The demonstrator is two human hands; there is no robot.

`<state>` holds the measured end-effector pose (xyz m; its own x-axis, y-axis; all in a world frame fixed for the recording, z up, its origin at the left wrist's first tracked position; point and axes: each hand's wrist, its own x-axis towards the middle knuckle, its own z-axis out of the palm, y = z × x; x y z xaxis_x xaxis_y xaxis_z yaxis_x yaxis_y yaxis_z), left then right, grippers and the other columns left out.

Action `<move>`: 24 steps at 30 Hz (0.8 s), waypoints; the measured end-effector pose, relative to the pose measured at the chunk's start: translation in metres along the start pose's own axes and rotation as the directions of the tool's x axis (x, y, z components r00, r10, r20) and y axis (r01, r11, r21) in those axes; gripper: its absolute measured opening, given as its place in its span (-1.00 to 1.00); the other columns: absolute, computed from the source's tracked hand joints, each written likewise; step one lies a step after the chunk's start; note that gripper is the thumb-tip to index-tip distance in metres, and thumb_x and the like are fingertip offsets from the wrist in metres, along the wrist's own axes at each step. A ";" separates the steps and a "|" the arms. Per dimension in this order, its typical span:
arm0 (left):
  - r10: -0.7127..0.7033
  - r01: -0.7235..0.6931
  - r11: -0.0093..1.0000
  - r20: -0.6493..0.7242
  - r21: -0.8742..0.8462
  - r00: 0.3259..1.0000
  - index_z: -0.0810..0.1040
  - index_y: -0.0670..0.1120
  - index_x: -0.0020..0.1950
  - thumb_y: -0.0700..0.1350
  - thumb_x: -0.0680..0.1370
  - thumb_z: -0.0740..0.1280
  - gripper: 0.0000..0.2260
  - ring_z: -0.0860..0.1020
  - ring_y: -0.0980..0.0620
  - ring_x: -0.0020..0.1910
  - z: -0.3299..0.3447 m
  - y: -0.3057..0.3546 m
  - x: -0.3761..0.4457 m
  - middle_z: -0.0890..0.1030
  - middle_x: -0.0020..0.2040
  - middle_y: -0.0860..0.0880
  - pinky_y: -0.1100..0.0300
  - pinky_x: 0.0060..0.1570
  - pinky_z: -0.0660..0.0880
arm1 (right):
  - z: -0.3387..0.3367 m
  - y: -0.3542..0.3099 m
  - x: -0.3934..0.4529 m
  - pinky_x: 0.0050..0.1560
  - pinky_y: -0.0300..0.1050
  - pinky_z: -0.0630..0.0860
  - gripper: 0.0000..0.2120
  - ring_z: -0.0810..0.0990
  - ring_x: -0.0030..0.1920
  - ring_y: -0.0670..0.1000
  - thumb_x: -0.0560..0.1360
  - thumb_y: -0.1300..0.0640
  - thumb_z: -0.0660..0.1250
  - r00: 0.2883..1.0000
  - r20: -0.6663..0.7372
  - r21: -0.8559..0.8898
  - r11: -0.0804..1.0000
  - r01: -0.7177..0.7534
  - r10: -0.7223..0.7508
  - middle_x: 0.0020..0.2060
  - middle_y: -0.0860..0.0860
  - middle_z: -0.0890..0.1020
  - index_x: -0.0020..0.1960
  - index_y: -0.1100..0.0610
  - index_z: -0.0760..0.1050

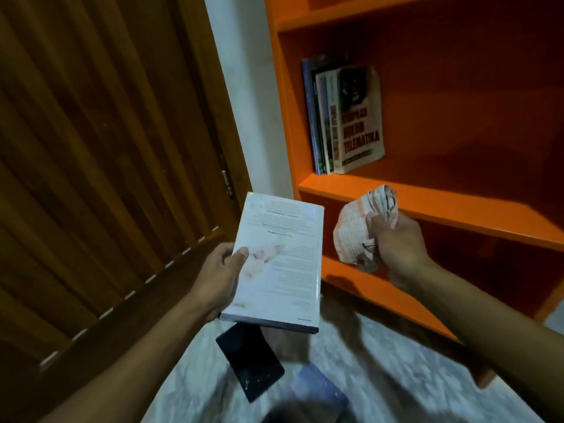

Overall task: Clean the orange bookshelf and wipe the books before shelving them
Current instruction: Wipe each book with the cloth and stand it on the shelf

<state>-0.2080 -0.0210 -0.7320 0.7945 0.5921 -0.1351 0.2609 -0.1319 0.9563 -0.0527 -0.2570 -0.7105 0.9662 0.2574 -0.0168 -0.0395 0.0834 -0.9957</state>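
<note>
Bookshelf (427, 203) holds upright books (345, 120); left hand (218, 279) grips white book (280, 264), right hand (396, 248) clutches cloth (357, 221).

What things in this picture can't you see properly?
Head view only:
- Small print on the white book in the left hand: too small and blurred.
- Dark book and blue book on the floor: blurred, the dark one partly behind the white book.
- Shelved books: only the front cover shows.
- Orange bookshelf: cut off at the edges.
- Cloth: bunched in the right hand.

shelved book (360, 120) cover reads "TELEMATIKA", other words too blurred
</note>
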 end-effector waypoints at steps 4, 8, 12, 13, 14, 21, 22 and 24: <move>0.052 -0.050 0.988 0.012 -0.146 0.999 0.37 0.22 0.36 -0.06 0.67 0.24 -0.70 0.72 0.03 -0.08 0.014 0.017 -0.021 0.61 0.13 0.08 0.02 -0.12 0.68 | -0.011 -0.004 0.015 -0.11 0.07 0.60 -0.85 0.65 -0.07 0.09 0.65 0.10 0.21 0.964 -0.052 -0.187 0.950 0.248 -0.262 -0.05 0.06 0.67 0.02 -0.05 0.55; 0.110 -0.104 0.989 0.052 -0.107 0.993 0.35 0.27 0.42 -0.11 0.67 0.22 -0.62 0.71 0.05 -0.04 0.033 0.017 -0.031 0.65 0.05 0.26 -0.19 0.00 0.65 | -0.019 -0.001 0.023 -0.25 -0.07 0.52 -0.89 0.56 -0.23 -0.09 0.61 0.19 0.22 0.883 -0.052 -0.374 0.829 0.416 -0.467 -0.20 0.00 0.60 0.03 0.11 0.53; 0.104 -0.088 0.986 0.112 -0.139 0.988 0.33 0.22 0.49 -0.13 0.68 0.22 -0.58 0.71 0.00 0.01 0.054 0.016 -0.033 0.67 0.05 0.26 -0.33 0.06 0.59 | -0.016 0.002 0.020 -0.07 -0.01 0.48 -0.68 0.58 -0.16 -0.07 0.52 0.28 0.21 0.829 0.222 -0.517 0.658 0.547 -0.514 -0.13 -0.03 0.61 0.24 0.07 0.48; 0.105 -0.084 0.983 0.123 -0.166 0.987 0.33 0.22 0.49 -0.14 0.68 0.21 -0.58 0.71 -0.02 0.01 0.059 0.017 -0.033 0.68 0.04 0.24 -0.32 0.04 0.60 | -0.015 0.009 0.021 0.25 0.05 0.42 -0.58 0.59 0.09 -0.01 0.50 0.33 0.21 0.828 0.298 -0.584 0.596 0.551 -0.474 0.05 0.03 0.63 0.33 0.09 0.45; 0.105 -0.079 0.977 0.128 -0.196 0.986 0.33 0.21 0.49 -0.14 0.68 0.20 -0.58 0.72 -0.03 0.00 0.063 0.017 -0.032 0.70 0.03 0.21 -0.29 0.03 0.61 | -0.013 0.016 0.020 0.49 0.13 0.19 -0.49 0.47 0.35 0.09 0.48 0.38 0.21 0.825 0.349 -0.635 0.535 0.557 -0.444 0.26 0.10 0.58 0.42 0.13 0.40; 0.093 -0.092 0.930 -0.014 -0.355 0.996 0.43 0.12 0.43 -0.21 0.68 0.20 -0.64 0.70 -0.05 0.03 0.068 0.018 -0.015 0.71 0.10 0.03 -0.01 -0.04 0.67 | 0.001 0.060 -0.009 0.55 0.19 0.08 -0.35 0.28 0.52 0.10 0.25 0.45 0.23 0.584 0.656 -0.471 0.346 0.812 -0.479 0.39 0.17 0.49 0.34 0.20 0.46; 0.078 -0.086 0.922 -0.036 -0.376 0.996 0.44 0.12 0.41 -0.22 0.68 0.20 -0.65 0.69 -0.07 0.09 0.065 0.016 -0.012 0.67 0.19 -0.01 -0.05 0.03 0.65 | 0.002 0.066 -0.016 0.53 0.23 0.12 -0.35 0.31 0.51 0.11 0.24 0.46 0.21 0.531 0.703 -0.422 0.323 0.847 -0.474 0.39 0.16 0.50 0.32 0.21 0.47; 0.061 -0.087 0.917 -0.080 -0.390 0.995 0.46 0.11 0.40 -0.21 0.69 0.19 -0.66 0.67 -0.06 0.13 0.057 0.013 -0.006 0.63 0.27 -0.04 -0.01 0.02 0.65 | 0.000 0.078 -0.031 0.51 0.26 0.16 -0.49 0.35 0.49 0.11 0.33 0.39 0.16 0.445 0.762 -0.329 0.311 0.892 -0.470 0.36 0.14 0.53 0.26 0.20 0.49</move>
<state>-0.1781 -0.0720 -0.7338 0.7621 0.6451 -0.0557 -0.0443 0.1378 0.9895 -0.0863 -0.2583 -0.7877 0.2546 0.8089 0.5300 0.9331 -0.0615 -0.3544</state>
